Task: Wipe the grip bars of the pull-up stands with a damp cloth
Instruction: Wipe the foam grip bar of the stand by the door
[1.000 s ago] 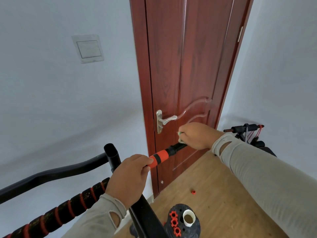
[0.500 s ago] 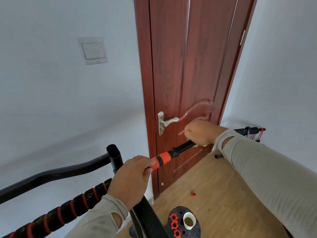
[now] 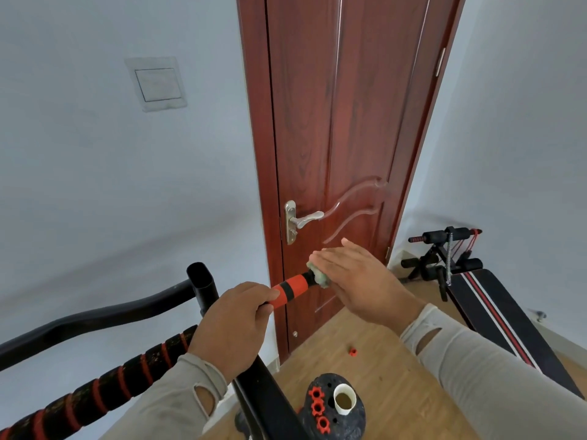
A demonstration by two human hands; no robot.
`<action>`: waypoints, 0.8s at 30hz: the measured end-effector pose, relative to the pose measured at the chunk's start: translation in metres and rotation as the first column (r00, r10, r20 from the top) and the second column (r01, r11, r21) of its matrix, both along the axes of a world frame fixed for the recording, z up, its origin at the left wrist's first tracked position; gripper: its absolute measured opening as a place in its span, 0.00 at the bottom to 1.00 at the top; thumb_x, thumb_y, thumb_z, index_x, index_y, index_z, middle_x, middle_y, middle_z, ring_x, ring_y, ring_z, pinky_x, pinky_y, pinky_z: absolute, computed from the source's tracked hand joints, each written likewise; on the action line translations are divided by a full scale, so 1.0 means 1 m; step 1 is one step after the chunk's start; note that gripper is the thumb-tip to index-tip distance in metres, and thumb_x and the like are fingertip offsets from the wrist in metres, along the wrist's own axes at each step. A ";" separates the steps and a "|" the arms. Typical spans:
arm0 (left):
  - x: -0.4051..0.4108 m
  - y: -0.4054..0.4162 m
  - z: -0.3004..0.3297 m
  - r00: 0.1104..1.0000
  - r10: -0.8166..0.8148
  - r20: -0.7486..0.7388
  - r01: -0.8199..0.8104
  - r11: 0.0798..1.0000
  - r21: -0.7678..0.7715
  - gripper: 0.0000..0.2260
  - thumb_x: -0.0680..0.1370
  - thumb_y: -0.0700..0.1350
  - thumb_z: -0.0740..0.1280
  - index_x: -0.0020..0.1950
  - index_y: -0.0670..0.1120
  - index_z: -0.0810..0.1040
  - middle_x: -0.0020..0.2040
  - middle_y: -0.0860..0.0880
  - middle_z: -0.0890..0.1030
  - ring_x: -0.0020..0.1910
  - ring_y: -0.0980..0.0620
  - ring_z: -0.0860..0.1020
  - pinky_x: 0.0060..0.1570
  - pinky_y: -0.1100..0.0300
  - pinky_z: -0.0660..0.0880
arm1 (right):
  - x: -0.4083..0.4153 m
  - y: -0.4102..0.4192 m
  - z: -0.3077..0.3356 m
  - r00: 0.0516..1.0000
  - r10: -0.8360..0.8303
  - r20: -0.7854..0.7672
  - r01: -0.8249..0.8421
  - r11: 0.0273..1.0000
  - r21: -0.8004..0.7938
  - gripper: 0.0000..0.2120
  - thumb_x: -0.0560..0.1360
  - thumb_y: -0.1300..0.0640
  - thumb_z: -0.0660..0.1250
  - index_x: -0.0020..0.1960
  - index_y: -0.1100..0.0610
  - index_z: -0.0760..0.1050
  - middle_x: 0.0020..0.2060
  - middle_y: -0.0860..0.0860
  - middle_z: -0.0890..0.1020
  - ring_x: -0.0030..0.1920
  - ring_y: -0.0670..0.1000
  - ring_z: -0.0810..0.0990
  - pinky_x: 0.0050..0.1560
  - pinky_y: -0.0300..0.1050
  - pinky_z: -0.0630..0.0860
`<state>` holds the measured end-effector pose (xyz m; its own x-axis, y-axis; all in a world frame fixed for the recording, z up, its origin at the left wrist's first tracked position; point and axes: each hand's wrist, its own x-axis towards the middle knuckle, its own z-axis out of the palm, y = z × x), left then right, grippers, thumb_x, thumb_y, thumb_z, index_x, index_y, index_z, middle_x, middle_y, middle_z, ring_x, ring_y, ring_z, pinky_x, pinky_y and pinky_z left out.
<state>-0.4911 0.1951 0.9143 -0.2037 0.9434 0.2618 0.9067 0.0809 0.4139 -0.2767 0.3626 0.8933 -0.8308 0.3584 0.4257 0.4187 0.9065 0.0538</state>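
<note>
Head view: left hand (image 3: pixel 233 325) wrapped tight around the orange-and-black grip bar (image 3: pixel 290 290), steadying it. Right hand (image 3: pixel 359 281) flat, fingers straight and together, palm pressing the greenish damp cloth (image 3: pixel 319 276) onto the bar's far tip, just in front of the red door (image 3: pixel 343 138). Judgement: end cap getting wiped now; the long red-striped grip (image 3: pixel 104 384) lower left looks worn, likely not done yet. Can't tell how much of this bar is clean. Around: door handle (image 3: pixel 303 220) near the cloth hand, sit-up bench (image 3: pixel 495 296) at right, weight plate (image 3: pixel 333 408) with white cup (image 3: pixel 344 400) on the floor, small red piece (image 3: pixel 352 350) loose. Door sits close; little room beyond the tip.
</note>
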 end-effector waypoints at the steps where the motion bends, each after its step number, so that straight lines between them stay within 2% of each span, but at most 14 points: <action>1: 0.000 0.000 0.001 1.000 0.002 0.003 -0.002 1.000 0.002 0.12 0.83 0.49 0.63 0.66 0.56 0.77 0.60 0.59 0.79 0.52 0.60 0.73 0.61 0.68 0.67 | 0.004 0.007 0.002 0.999 0.004 0.037 -0.006 0.999 0.054 0.27 0.76 0.59 0.71 0.73 0.52 0.71 0.67 0.49 0.81 0.68 0.51 0.79 0.76 0.59 0.67; 4: 0.000 0.001 0.002 1.000 0.009 0.002 -0.009 1.000 -0.007 0.12 0.83 0.49 0.63 0.66 0.56 0.77 0.60 0.59 0.79 0.51 0.60 0.72 0.59 0.69 0.67 | 0.022 0.030 0.009 0.995 -0.027 0.092 0.010 0.984 0.175 0.30 0.68 0.63 0.78 0.69 0.54 0.77 0.64 0.50 0.83 0.64 0.52 0.82 0.73 0.57 0.68; 8: 0.001 0.001 0.002 1.000 0.010 -0.014 -0.010 1.000 -0.006 0.10 0.83 0.49 0.63 0.63 0.55 0.78 0.57 0.60 0.79 0.50 0.59 0.74 0.57 0.69 0.68 | 0.028 0.032 0.018 0.990 -0.104 0.093 0.085 0.978 0.189 0.24 0.70 0.60 0.77 0.66 0.55 0.81 0.61 0.51 0.85 0.62 0.54 0.83 0.70 0.58 0.72; 12: 0.002 0.000 0.002 1.000 0.013 -0.026 -0.014 1.000 -0.015 0.10 0.83 0.49 0.63 0.64 0.55 0.77 0.55 0.60 0.78 0.49 0.57 0.74 0.57 0.67 0.70 | -0.001 0.002 0.013 0.994 -0.010 0.112 -0.010 0.984 0.178 0.25 0.68 0.57 0.80 0.65 0.54 0.82 0.61 0.49 0.85 0.62 0.51 0.83 0.67 0.56 0.78; 15: 0.002 0.000 0.001 1.000 0.007 -0.028 -0.007 1.000 -0.008 0.11 0.83 0.49 0.63 0.64 0.55 0.78 0.56 0.59 0.79 0.50 0.58 0.74 0.58 0.67 0.69 | 0.011 0.013 0.013 0.994 -0.011 0.109 -0.005 0.989 0.145 0.26 0.70 0.61 0.77 0.67 0.53 0.80 0.63 0.48 0.83 0.64 0.51 0.81 0.67 0.55 0.78; 17: 0.003 0.001 0.002 1.000 0.007 -0.025 -0.007 1.000 -0.005 0.11 0.83 0.49 0.63 0.64 0.55 0.78 0.58 0.59 0.79 0.50 0.59 0.73 0.59 0.68 0.68 | 0.029 0.035 0.022 0.982 -0.108 0.158 0.094 0.991 0.094 0.19 0.70 0.63 0.75 0.59 0.49 0.81 0.57 0.45 0.85 0.59 0.50 0.82 0.62 0.52 0.79; 18: 0.003 0.000 0.002 1.000 0.008 -0.022 -0.008 1.000 -0.002 0.11 0.83 0.49 0.63 0.64 0.55 0.78 0.58 0.59 0.79 0.50 0.59 0.74 0.59 0.69 0.68 | 0.038 0.046 0.029 0.961 -0.187 0.205 0.175 0.982 0.074 0.15 0.71 0.63 0.74 0.49 0.44 0.78 0.49 0.42 0.84 0.52 0.49 0.81 0.57 0.48 0.78; 19: 0.003 0.000 0.002 1.000 0.007 -0.027 -0.007 1.000 -0.002 0.11 0.83 0.49 0.63 0.64 0.55 0.78 0.57 0.59 0.79 0.50 0.58 0.74 0.58 0.68 0.69 | 0.045 0.055 0.036 0.927 -0.268 0.261 0.260 0.963 0.066 0.16 0.71 0.63 0.72 0.41 0.42 0.72 0.41 0.39 0.80 0.47 0.48 0.79 0.52 0.44 0.74; 20: 0.003 0.000 0.001 0.999 0.003 -0.034 -0.004 1.000 -0.002 0.10 0.83 0.49 0.62 0.64 0.55 0.78 0.57 0.59 0.79 0.50 0.58 0.75 0.58 0.68 0.70 | 0.053 0.064 0.041 0.903 -0.316 0.290 0.322 0.946 0.030 0.16 0.72 0.62 0.69 0.38 0.43 0.68 0.38 0.38 0.77 0.44 0.46 0.78 0.50 0.43 0.72; 21: 0.003 -0.001 0.001 0.999 -0.001 -0.034 0.001 1.000 -0.003 0.10 0.83 0.49 0.62 0.63 0.55 0.78 0.56 0.60 0.79 0.51 0.58 0.75 0.57 0.68 0.71 | 0.058 0.067 0.045 0.908 -0.340 0.246 0.361 0.932 -0.044 0.15 0.74 0.61 0.67 0.37 0.43 0.68 0.37 0.38 0.77 0.43 0.45 0.78 0.49 0.44 0.73; 22: 0.003 -0.001 0.001 0.999 -0.006 -0.031 0.006 1.000 -0.001 0.10 0.83 0.49 0.62 0.63 0.56 0.78 0.56 0.60 0.79 0.50 0.58 0.75 0.57 0.68 0.71 | 0.059 0.067 0.047 0.931 -0.339 0.134 0.356 0.925 -0.131 0.15 0.77 0.62 0.65 0.38 0.43 0.70 0.38 0.38 0.79 0.43 0.43 0.79 0.48 0.45 0.75; 24: 0.003 -0.001 -0.001 0.999 -0.012 -0.041 0.012 1.000 0.008 0.09 0.83 0.49 0.62 0.61 0.56 0.78 0.53 0.61 0.78 0.49 0.58 0.74 0.55 0.68 0.71 | 0.052 0.054 0.053 0.957 -0.267 -0.109 0.235 0.942 -0.241 0.15 0.80 0.64 0.63 0.41 0.44 0.72 0.40 0.39 0.80 0.45 0.42 0.78 0.48 0.45 0.74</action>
